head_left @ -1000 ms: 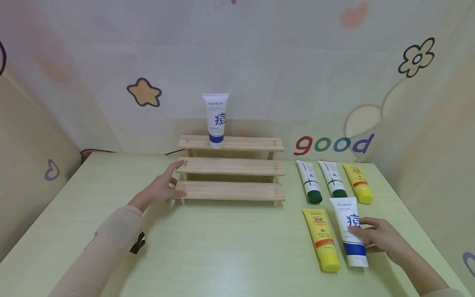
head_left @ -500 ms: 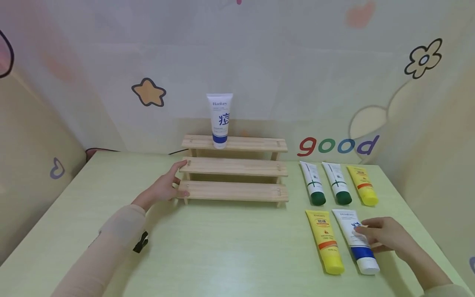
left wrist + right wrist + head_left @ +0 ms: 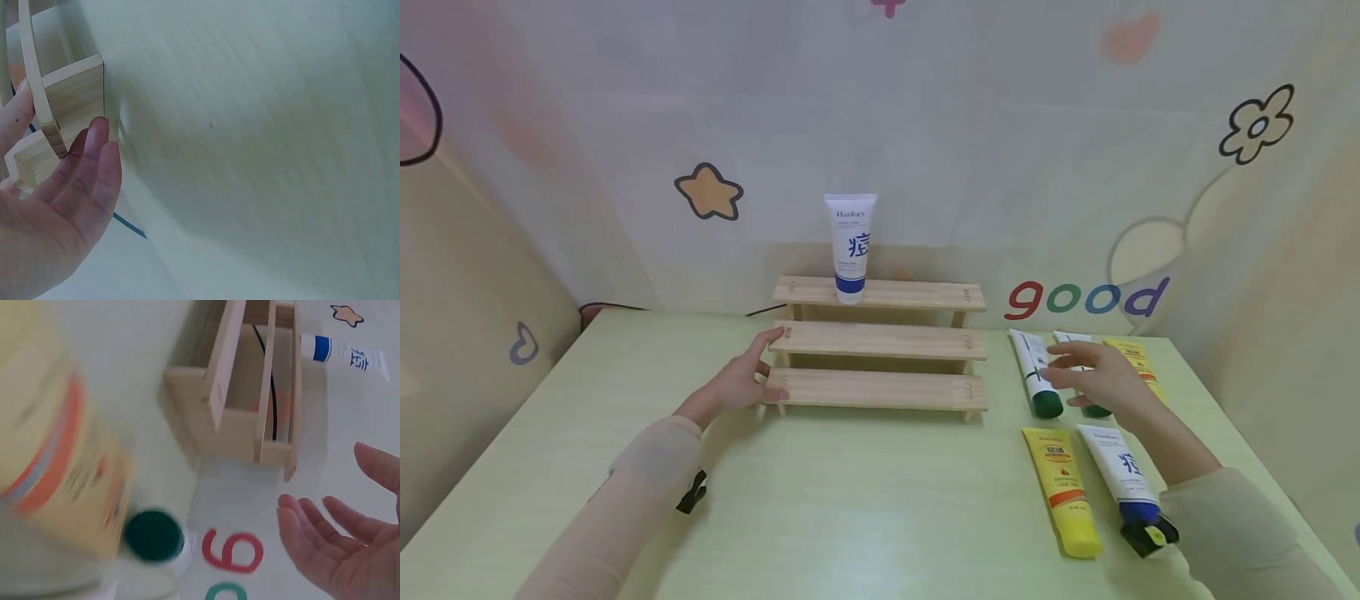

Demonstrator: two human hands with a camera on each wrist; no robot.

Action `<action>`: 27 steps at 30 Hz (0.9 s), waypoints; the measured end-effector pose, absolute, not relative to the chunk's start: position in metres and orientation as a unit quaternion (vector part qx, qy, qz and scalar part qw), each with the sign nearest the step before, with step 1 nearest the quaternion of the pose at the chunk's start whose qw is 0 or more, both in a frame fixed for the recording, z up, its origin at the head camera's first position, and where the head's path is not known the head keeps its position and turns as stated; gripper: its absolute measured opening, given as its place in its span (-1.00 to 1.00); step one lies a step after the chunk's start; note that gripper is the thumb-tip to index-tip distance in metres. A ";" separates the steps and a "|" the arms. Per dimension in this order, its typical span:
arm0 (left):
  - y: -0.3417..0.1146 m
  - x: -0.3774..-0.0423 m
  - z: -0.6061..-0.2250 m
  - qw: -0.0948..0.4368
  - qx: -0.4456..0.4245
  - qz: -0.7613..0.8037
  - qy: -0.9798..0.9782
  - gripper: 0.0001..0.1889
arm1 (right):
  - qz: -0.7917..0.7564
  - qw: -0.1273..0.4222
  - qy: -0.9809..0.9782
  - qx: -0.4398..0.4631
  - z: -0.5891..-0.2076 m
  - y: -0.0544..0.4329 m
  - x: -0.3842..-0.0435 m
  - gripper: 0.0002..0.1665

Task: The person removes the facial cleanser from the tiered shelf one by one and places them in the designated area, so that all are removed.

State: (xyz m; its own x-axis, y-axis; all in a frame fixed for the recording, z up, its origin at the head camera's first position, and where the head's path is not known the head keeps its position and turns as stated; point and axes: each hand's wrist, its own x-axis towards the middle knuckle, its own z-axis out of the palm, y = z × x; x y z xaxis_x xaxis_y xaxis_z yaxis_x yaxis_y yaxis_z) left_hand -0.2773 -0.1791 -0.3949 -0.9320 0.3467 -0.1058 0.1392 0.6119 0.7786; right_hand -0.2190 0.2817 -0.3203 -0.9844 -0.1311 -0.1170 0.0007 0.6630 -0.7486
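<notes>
My left hand (image 3: 737,383) holds the left end of a three-tier wooden rack (image 3: 880,337); in the left wrist view, thumb and fingers lie on either side of the boards. On the top tier stands a white-and-blue squeeze tube (image 3: 852,246), cap down. My right hand (image 3: 1097,379) holds nothing. It hovers with spread fingers over two white tubes with green caps, partly covering the right one; the left green-capped tube (image 3: 1032,367) shows mostly. In the right wrist view, the right-hand fingers (image 3: 300,528) are loosely bent, apart from any tube.
Nearer on the table lie a yellow tube (image 3: 1060,492) and a white-and-blue tube (image 3: 1116,467), partly hidden by the right sleeve. Another yellow tube (image 3: 1137,358) lies at the far right, partly behind the right hand. A printed curtain (image 3: 970,183) hangs behind the table.
My right hand laid the white-and-blue tube down beside the near yellow one, let go, and moved away to above the green-capped tubes. The left hand stays on the rack.
</notes>
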 end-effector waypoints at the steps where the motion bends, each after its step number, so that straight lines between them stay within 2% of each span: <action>1: -0.180 -0.277 -0.395 0.123 0.135 0.419 0.890 -0.03 | -0.418 0.077 0.904 -0.039 -0.319 0.273 -0.225 -0.23; 9: -0.182 -0.274 -0.393 0.126 0.117 0.421 0.891 -0.02 | -0.510 0.087 0.852 -0.081 -0.307 0.207 -0.270 -0.38; 14: -0.183 -0.274 -0.395 0.125 0.118 0.424 0.889 -0.02 | -0.570 0.083 0.811 -0.105 -0.303 0.173 -0.291 -0.35; 20: -0.183 -0.273 -0.396 0.118 0.111 0.422 0.892 -0.02 | -0.629 0.047 0.766 -0.123 -0.306 0.132 -0.316 -0.27; 27: -0.177 -0.277 -0.396 0.131 0.101 0.433 0.886 -0.01 | -0.672 -0.005 0.734 -0.096 -0.308 0.093 -0.337 -0.21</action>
